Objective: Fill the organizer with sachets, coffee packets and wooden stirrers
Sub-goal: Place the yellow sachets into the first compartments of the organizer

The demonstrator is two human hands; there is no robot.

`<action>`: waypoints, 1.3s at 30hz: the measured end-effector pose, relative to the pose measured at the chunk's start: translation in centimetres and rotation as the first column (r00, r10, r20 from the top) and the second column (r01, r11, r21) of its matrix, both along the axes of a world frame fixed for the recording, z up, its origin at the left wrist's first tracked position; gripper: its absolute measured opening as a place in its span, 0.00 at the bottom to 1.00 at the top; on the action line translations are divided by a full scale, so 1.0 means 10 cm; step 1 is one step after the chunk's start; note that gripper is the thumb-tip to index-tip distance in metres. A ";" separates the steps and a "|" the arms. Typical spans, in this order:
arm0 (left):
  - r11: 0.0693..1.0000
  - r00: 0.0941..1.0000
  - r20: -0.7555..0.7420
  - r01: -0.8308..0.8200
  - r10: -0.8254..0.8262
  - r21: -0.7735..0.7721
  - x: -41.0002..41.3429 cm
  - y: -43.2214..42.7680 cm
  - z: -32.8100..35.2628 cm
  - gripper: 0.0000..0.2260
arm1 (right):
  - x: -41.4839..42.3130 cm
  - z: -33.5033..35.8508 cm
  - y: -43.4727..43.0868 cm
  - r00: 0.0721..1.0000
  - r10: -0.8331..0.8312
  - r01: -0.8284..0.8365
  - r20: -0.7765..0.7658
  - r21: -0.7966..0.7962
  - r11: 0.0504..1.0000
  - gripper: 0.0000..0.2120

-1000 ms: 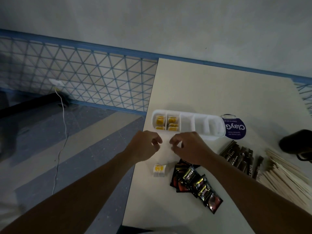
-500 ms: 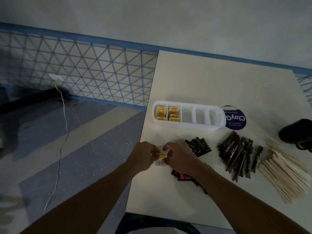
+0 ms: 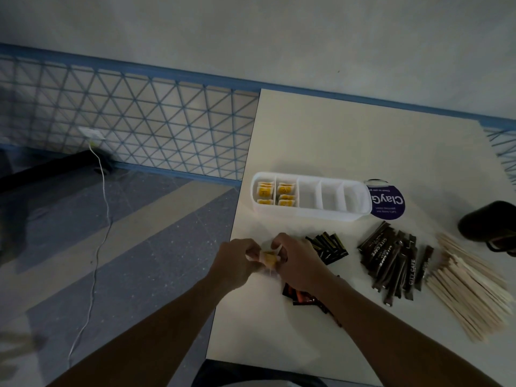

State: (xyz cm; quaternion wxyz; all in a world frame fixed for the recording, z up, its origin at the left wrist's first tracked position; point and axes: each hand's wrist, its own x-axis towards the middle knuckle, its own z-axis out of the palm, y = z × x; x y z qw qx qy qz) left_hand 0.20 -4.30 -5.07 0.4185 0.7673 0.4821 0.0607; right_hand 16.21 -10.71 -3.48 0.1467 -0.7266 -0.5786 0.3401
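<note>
Left hand point(image 3: 237, 261) and right hand point(image 3: 300, 265) meet just in front of the organizer point(image 3: 310, 216), below its left end. The fingers of both are curled, pinching one yellow-and-white sachet point(image 3: 269, 258) between them.

Organizer: the two left-end compartments hold stored sachets point(image 3: 284, 195); the three to their right appear empty.

In front of the organizer, running toward its right end, lie small black packets point(image 3: 328, 247), CITY CAFE coffee sticks point(image 3: 391, 261) and, outermost, wooden stirrers point(image 3: 469, 286).

Assessment: sachet stage in hand; coffee and stirrers not yet loaded. The next move calls for lifting this sachet to a left-end compartment and seating it beside the others.
</note>
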 end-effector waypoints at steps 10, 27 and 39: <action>0.996 0.998 -0.052 0.040 -0.036 0.085 0.19 -0.03 -0.03 0.16 | 0.24 0.21 0.07 0.999 0.034 -0.033 0.032 -0.042 0.999 0.08; 0.934 0.993 0.104 -0.083 0.050 0.346 0.32 0.67 0.58 0.08 | 0.75 0.69 0.65 0.979 -0.193 0.176 0.068 0.201 0.963 0.05; 0.915 0.993 0.039 -0.116 0.110 0.386 0.60 1.02 0.46 0.07 | 0.74 0.43 0.92 0.981 -0.174 0.159 0.081 0.168 0.973 0.05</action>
